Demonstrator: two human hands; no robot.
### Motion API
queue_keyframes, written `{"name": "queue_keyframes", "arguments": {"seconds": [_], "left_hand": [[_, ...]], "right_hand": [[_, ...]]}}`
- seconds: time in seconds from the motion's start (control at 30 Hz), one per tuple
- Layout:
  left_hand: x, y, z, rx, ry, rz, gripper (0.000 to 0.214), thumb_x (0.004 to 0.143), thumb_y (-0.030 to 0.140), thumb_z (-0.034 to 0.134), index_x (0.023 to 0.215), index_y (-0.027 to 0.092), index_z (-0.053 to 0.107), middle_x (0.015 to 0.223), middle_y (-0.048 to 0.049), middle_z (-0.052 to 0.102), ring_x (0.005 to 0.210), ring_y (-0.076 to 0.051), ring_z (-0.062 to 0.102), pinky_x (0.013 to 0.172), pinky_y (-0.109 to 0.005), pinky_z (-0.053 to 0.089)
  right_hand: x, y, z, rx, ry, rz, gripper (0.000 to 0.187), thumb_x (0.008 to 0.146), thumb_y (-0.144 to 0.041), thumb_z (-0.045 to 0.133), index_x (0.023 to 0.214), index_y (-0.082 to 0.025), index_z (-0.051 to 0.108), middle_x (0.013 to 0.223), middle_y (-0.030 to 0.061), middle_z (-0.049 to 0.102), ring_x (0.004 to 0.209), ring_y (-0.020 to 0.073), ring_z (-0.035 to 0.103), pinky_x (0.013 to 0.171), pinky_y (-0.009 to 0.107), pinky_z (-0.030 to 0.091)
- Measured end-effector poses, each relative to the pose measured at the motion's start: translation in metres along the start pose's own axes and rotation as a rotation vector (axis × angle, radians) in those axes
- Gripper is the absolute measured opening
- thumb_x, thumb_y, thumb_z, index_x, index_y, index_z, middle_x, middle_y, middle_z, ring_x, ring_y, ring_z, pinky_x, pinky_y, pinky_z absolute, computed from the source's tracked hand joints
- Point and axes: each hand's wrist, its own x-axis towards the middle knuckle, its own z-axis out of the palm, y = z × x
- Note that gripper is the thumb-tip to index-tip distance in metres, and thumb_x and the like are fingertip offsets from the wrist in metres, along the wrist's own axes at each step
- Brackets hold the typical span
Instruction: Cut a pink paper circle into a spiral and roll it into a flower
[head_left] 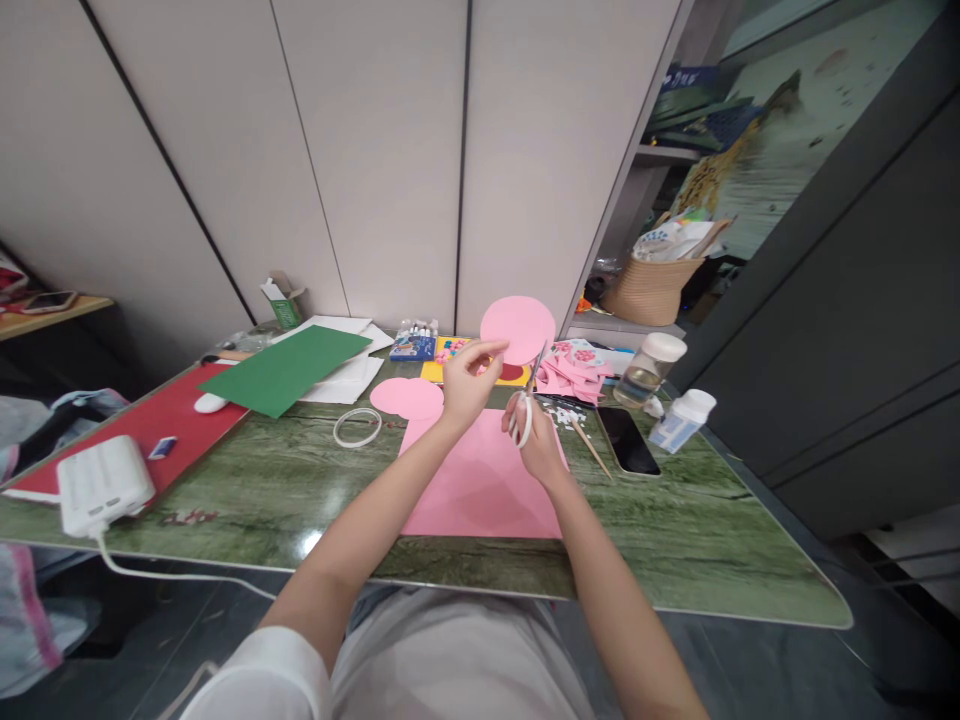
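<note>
I look down at a green marbled desk (712, 520) from above; two bare arms reach up from the bottom of the frame to its centre. My left hand (465, 385) is lifted above the desk, fingers pinched together on the lower edge of a pink circle (517, 328) of paper, which it holds upright just above the middle of the frame; my right hand (536, 440), just right of it, is closed through the white handles of a pair of scissors (527, 400), whose blades point up and meet the circle's lower right edge; I cannot tell how far the blades are parted.

Below both hands a large pink sheet (480, 480) lies flat on the desk, near its front edge; touching its upper left corner are two overlapping pink discs (409, 398), and just left of those a white ring (358, 427).

Left of centre a green sheet (289, 368) lies over white papers and overlaps a red sheet (150, 425); a white power bank (103, 482) with a cable sits at the far left edge. Right of the hands lie a wooden stick (589, 445), a dark phone (628, 440) and a small white bottle (682, 420); behind them stand a glass jar (651, 368) and a heap of pink scraps (574, 370). A woven basket (651, 288) sits beyond the desk at upper right.
</note>
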Motion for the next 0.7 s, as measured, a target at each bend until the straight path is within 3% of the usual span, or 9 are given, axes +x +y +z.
{"name": "queue_keyframes", "arguments": {"seconds": [0.2, 0.7], "left_hand": [[0.0004, 0.0028, 0.0, 0.024, 0.028, 0.011, 0.021, 0.077, 0.025, 0.06, 0.095, 0.019, 0.069, 0.093, -0.0076, 0.067, 0.084, -0.014, 0.06, 0.075, -0.027, 0.05], [0.0004, 0.0009, 0.0001, 0.053, 0.02, 0.013, 0.027, 0.072, 0.017, 0.061, 0.097, 0.019, 0.069, 0.09, -0.006, 0.064, 0.066, -0.009, 0.055, 0.064, -0.023, 0.049]], "right_hand": [[-0.0005, -0.0011, -0.0004, -0.007, -0.005, -0.004, 0.034, 0.093, -0.047, 0.028, 0.082, -0.02, 0.045, 0.063, -0.0013, 0.049, 0.055, 0.012, 0.044, 0.054, 0.026, 0.033], [-0.0003, 0.0023, 0.0008, 0.001, 0.021, 0.014, 0.037, 0.092, -0.051, 0.026, 0.083, -0.021, 0.046, 0.063, -0.0005, 0.05, 0.054, 0.0122, 0.044, 0.05, 0.026, 0.031]]}}
